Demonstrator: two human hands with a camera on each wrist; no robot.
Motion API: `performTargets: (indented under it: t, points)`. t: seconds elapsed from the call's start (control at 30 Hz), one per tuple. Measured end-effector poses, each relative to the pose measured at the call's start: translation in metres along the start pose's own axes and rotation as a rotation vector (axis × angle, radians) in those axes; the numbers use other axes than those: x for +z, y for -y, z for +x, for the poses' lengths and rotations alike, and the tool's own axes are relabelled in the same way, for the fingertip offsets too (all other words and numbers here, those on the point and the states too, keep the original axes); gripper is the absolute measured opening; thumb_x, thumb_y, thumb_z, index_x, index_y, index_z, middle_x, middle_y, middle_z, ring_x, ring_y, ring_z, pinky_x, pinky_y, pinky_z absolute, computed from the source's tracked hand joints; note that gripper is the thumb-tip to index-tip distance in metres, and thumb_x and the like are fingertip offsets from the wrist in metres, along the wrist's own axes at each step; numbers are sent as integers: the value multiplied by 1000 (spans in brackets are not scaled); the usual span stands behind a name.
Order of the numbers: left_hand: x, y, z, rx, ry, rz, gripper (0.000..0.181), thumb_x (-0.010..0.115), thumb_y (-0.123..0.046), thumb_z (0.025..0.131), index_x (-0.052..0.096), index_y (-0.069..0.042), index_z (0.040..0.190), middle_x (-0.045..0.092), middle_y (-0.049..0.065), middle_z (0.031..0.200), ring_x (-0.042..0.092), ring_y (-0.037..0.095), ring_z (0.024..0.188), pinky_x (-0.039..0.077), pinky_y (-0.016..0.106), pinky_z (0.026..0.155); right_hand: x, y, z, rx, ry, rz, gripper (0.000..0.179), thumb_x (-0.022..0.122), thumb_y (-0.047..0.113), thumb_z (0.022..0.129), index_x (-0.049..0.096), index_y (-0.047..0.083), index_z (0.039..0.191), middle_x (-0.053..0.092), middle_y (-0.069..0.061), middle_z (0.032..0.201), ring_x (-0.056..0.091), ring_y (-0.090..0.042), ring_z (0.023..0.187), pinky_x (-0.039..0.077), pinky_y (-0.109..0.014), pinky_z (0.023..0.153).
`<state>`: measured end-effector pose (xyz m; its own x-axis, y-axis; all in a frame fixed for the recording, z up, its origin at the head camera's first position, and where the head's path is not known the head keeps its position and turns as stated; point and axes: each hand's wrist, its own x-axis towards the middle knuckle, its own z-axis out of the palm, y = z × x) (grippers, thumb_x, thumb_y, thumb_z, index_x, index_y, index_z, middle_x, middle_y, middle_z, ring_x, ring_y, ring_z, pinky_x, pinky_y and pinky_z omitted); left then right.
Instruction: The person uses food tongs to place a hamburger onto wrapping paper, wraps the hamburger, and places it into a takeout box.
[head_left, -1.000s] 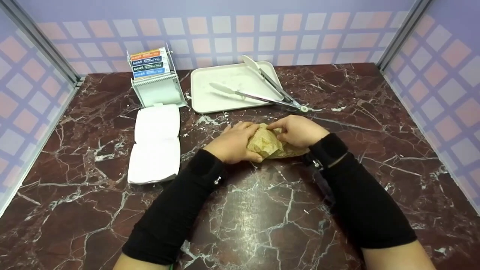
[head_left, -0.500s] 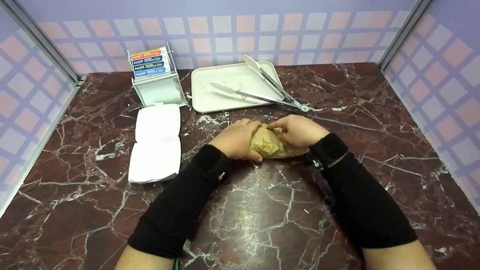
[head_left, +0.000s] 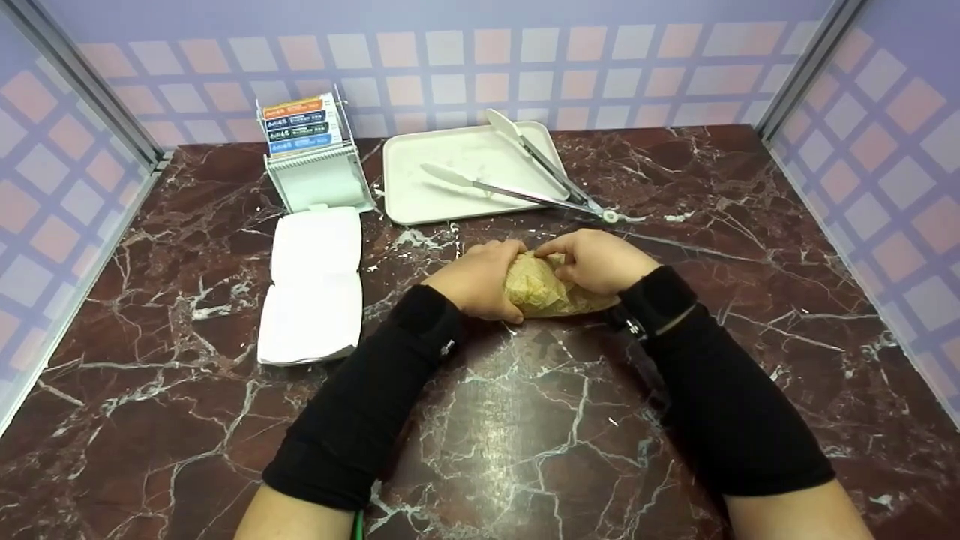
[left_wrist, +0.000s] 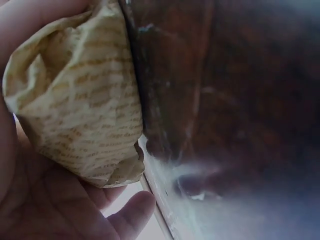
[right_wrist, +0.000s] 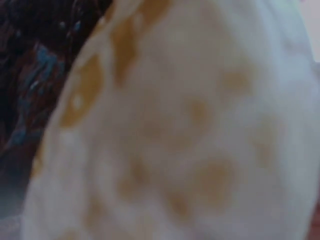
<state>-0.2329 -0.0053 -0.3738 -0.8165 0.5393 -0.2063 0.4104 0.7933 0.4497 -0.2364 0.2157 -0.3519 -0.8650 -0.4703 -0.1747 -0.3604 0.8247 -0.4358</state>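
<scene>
A rounded bundle in crumpled, yellowish printed wrapping paper point(head_left: 536, 286) lies on the marbled table between both hands; its contents are hidden. My left hand point(head_left: 480, 279) curls round its left end, thumb at the near side and fingers at the far side. In the left wrist view the paper's lines of print point(left_wrist: 95, 110) show beside the palm. On the right, my right hand point(head_left: 600, 261) holds the bundle from above, index fingertip pressing the top and the other fingers folded. Pale paper with brown spots point(right_wrist: 200, 140), close and blurred, fills most of the right wrist view.
Behind the hands, metal tongs point(head_left: 525, 199) lie spread across a cream tray point(head_left: 397, 206). At left, an open white clamshell box point(head_left: 311, 315) lies before a rack point(head_left: 319, 180) of labelled boxes point(head_left: 300, 127). White crumbs dot the marbled tabletop point(head_left: 487, 450).
My left hand has slid slightly to the right and its fingers have drawn in against the bundle's left end. The right hand stays in place.
</scene>
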Motion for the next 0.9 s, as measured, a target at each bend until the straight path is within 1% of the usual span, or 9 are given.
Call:
performTargets:
  t: [0.1,0.2,0.3,0.4,0.53,0.63,0.77,0.8,0.9]
  points:
    - [1,0,0,20,9,46,108,94,-38,71,36,-28,162,53,8,143,51,28,130,51,51,111,0,0,0,13,6,4,49,69,9,95,66,18,143,69,-16,140,66,-36,123,50,-57,111]
    - [1,-1,-2,30,13,80,108,93,-38,72,35,-29,163,53,9,141,51,29,129,51,49,110,1,0,0,23,12,6,49,70,9,95,65,17,144,70,-19,136,66,-37,121,50,-58,110]
    - [2,0,-5,27,14,89,106,93,-38,71,38,-26,161,53,10,140,51,29,127,50,48,110,2,2,0,19,20,8,48,70,10,96,65,18,143,71,-19,131,67,-37,118,51,-58,109]
    - [2,3,-10,27,12,77,104,93,-36,71,40,-22,159,52,9,146,51,29,132,48,49,114,4,6,1,7,32,14,46,70,12,96,66,18,142,72,-18,130,67,-37,119,50,-58,110]
    - [2,9,-16,55,-13,49,97,92,-33,72,45,-18,156,52,7,153,51,29,138,43,50,119,7,12,1,-17,39,24,45,70,13,97,65,16,142,74,-17,127,68,-37,118,50,-57,111]
    - [1,12,-19,79,-35,47,94,91,-36,74,47,-15,154,55,7,153,54,30,138,42,49,121,8,14,2,-24,30,29,45,70,14,98,64,16,143,74,-18,126,69,-37,118,51,-57,110]
    - [-1,17,-21,52,-43,26,94,92,-32,72,49,-15,153,58,7,150,56,30,134,44,51,119,5,9,0,10,-6,39,44,68,15,100,62,16,144,74,-17,125,70,-35,113,54,-56,105]
    - [-1,18,-22,38,-40,20,94,92,-31,72,48,-16,154,58,7,150,56,30,134,44,51,118,4,6,-1,24,-23,48,44,66,16,101,61,16,145,73,-16,127,69,-34,113,55,-55,105]
    - [-2,20,-22,4,-44,2,95,93,-28,70,49,-17,153,59,7,147,57,30,131,45,52,116,-3,-4,-2,55,-92,80,45,65,18,103,59,13,147,71,-16,125,69,-33,110,56,-53,102]
